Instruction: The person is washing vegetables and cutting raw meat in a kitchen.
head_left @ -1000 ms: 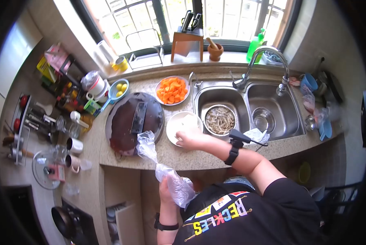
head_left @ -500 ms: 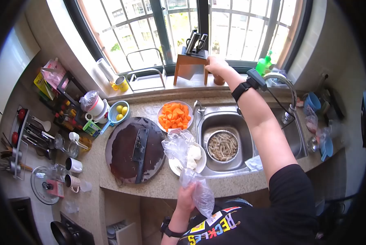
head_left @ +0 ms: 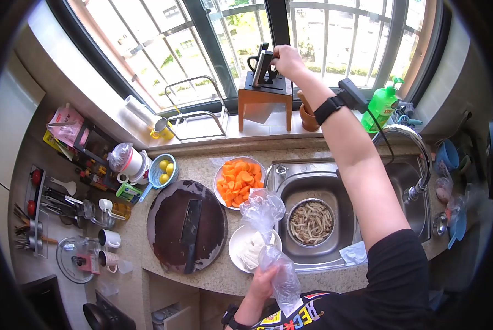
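Note:
My left hand (head_left: 264, 283) is closed around the lower part of a clear plastic bag (head_left: 285, 280), low in front of my shirt. The bag's crumpled upper part (head_left: 262, 209) reaches over a white bowl (head_left: 236, 245) holding pale white pieces. My right hand (head_left: 289, 61) is stretched to the windowsill, its fingers closed at the handles above a brown knife block (head_left: 264, 104). Which handle it grips is hidden by the fingers. Black scissors handles (head_left: 252, 61) and a dark knife handle (head_left: 262, 69) stand in the block just left of the hand.
A black cleaver (head_left: 190, 234) lies on the round board (head_left: 164, 220). A plate of cut carrots (head_left: 238, 181) stands beside the sink (head_left: 290, 187), which holds a bowl of shrimp (head_left: 311, 221). A green bottle (head_left: 381, 107) and mortar (head_left: 308, 117) stand near my right forearm.
My right hand has risen from the knife block's right side to the handles on top. My left hand still holds the plastic bag. The whole view has shifted.

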The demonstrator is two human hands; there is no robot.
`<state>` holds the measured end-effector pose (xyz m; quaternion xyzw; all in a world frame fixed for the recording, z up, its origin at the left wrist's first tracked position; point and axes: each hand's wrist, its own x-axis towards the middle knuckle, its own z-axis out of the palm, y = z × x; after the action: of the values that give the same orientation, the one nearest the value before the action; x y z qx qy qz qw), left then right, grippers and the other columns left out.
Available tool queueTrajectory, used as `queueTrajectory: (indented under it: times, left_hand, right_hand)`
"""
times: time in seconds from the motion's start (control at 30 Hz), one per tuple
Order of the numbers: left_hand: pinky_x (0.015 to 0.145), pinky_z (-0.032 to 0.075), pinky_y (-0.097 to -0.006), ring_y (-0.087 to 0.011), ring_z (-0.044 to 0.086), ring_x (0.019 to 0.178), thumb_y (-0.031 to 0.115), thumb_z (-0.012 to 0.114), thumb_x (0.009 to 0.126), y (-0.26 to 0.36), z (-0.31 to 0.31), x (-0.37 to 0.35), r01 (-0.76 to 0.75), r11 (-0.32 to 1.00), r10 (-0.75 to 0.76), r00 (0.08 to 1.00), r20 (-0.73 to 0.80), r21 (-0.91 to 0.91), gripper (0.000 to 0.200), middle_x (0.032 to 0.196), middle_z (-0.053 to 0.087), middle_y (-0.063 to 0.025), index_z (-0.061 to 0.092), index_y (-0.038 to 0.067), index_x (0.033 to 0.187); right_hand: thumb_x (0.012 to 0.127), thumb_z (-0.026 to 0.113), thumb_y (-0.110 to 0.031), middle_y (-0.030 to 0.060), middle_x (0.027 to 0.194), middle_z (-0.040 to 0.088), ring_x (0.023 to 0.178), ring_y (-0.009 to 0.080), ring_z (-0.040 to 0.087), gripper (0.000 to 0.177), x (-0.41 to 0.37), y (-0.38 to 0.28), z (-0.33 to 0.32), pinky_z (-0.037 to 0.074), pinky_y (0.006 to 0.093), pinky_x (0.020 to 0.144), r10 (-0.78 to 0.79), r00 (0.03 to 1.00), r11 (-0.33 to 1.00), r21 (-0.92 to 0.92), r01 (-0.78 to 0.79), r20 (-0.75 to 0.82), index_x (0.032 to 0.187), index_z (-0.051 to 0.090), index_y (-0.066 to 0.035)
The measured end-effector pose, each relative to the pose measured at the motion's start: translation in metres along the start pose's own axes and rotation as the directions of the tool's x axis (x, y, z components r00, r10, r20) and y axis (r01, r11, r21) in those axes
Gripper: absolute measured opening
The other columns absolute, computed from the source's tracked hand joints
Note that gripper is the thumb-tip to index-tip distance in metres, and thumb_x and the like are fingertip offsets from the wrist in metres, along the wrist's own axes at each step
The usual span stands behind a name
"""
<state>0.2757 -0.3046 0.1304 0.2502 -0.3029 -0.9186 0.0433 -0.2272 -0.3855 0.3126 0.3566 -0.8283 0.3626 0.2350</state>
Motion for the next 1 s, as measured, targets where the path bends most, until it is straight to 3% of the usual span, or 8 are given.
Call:
queueTrajectory:
  times: [0.13, 0.17, 0.3, 0.4, 0.57, 0.73, 0.8, 1.0]
  left_hand:
    - [0.073, 0.051, -0.0376, -0.0234, 0.061, 0.082, 0.012, 0.051, 0.082, -0.001, 0.003, 0.003, 0.023, 1.0, -0.023, 1.0, -0.016, 0.01, 0.025, 0.089, 0.059, -0.0125, 0.05, 0.0, 0.104]
    - [0.073, 0.051, -0.0376, -0.0234, 0.061, 0.082, 0.012, 0.051, 0.082, -0.005, 0.005, -0.001, 0.037, 0.999, -0.037, 0.999, -0.012, 0.014, 0.025, 0.089, 0.059, -0.0125, 0.05, 0.0, 0.104]
    - [0.071, 0.051, -0.0381, -0.023, 0.061, 0.079, 0.014, 0.052, 0.082, -0.002, 0.011, -0.001, 0.011, 1.0, -0.012, 0.998, 0.066, 0.019, 0.024, 0.087, 0.058, -0.0119, 0.05, 0.0, 0.102]
    - [0.071, 0.052, -0.0386, -0.023, 0.061, 0.079, 0.02, 0.055, 0.081, 0.004, 0.011, 0.01, 0.004, 0.999, -0.01, 0.992, 0.127, 0.049, 0.028, 0.086, 0.058, -0.0109, 0.051, 0.001, 0.101]
    - [0.072, 0.051, -0.0352, -0.02, 0.061, 0.079, 0.034, 0.061, 0.077, -0.012, 0.02, -0.003, 0.203, 0.976, -0.218, 0.858, 0.465, 0.082, 0.052, 0.089, 0.059, -0.0101, 0.043, 0.0, 0.112]
    - [0.074, 0.049, -0.0313, -0.0198, 0.059, 0.087, 0.029, 0.062, 0.076, -0.028, 0.038, -0.006, 0.566, 0.824, -0.391, 0.588, 0.708, -0.016, 0.071, 0.102, 0.057, -0.0115, 0.03, -0.003, 0.13]
    - [0.072, 0.05, -0.0324, -0.0224, 0.06, 0.084, 0.032, 0.061, 0.077, -0.026, 0.086, -0.043, 0.551, 0.834, -0.441, 0.681, 0.585, -0.012, 0.082, 0.101, 0.058, -0.013, 0.017, -0.003, 0.136]
    - [0.071, 0.051, -0.032, -0.0208, 0.061, 0.081, 0.03, 0.057, 0.083, -0.073, 0.075, -0.029, 0.556, 0.823, -0.466, 0.546, 0.697, 0.115, 0.05, 0.092, 0.06, -0.0092, 0.04, -0.001, 0.118]
  right_hand:
    - [0.085, 0.057, -0.023, 0.0092, 0.07, 0.058, 0.052, 0.0127, 0.06, 0.026, 0.016, -0.03, -0.062, 0.049, 0.0237, 0.048, 0.211, 0.977, 0.957, 0.204, -0.207, 0.001, 0.092, 0.056, 0.002]
    - [0.086, 0.056, -0.023, 0.009, 0.069, 0.058, 0.054, 0.0131, 0.061, 0.028, 0.002, -0.045, -0.1, 0.051, 0.0223, 0.051, 0.218, 0.975, 0.87, 0.463, -0.169, -0.054, 0.09, 0.054, 0.005]
    - [0.085, 0.05, -0.012, 0.0083, 0.062, 0.058, 0.055, 0.0136, 0.057, 0.019, -0.064, -0.086, -0.164, 0.047, 0.027, 0.051, 0.269, 0.962, 0.833, 0.512, -0.209, -0.045, 0.079, 0.055, 0.005]
    - [0.085, 0.057, -0.023, 0.0075, 0.053, 0.056, 0.046, 0.0116, 0.057, 0.028, -0.107, -0.078, -0.183, 0.042, 0.0213, 0.04, 0.0, 0.939, 0.898, 0.413, 0.152, -0.345, 0.068, 0.054, 0.0]
    - [0.085, 0.054, -0.007, 0.002, 0.066, 0.047, 0.057, 0.0076, 0.057, 0.018, -0.361, -0.13, -0.228, 0.045, 0.0205, 0.048, 0.344, 0.939, 0.586, 0.785, -0.199, -0.019, 0.072, 0.044, -0.002]
    - [0.079, 0.052, -0.003, 0.0081, 0.073, 0.046, 0.064, 0.0162, 0.055, 0.013, -0.489, -0.154, -0.231, 0.044, 0.0278, 0.058, 0.408, 0.912, 0.686, 0.648, -0.332, 0.036, 0.07, 0.043, 0.0]
    - [0.075, 0.055, -0.005, 0.0115, 0.075, 0.045, 0.067, 0.0225, 0.05, 0.014, -0.521, -0.168, -0.246, 0.041, 0.032, 0.062, 0.262, 0.964, 0.9, 0.372, -0.225, -0.049, 0.068, 0.044, 0.0]
    - [0.077, 0.056, -0.012, 0.0155, 0.094, 0.04, 0.084, 0.0265, 0.045, 0.016, -0.585, -0.165, -0.262, 0.04, 0.0333, 0.073, 0.398, 0.91, 0.862, 0.291, -0.415, 0.12, 0.081, 0.047, 0.001]
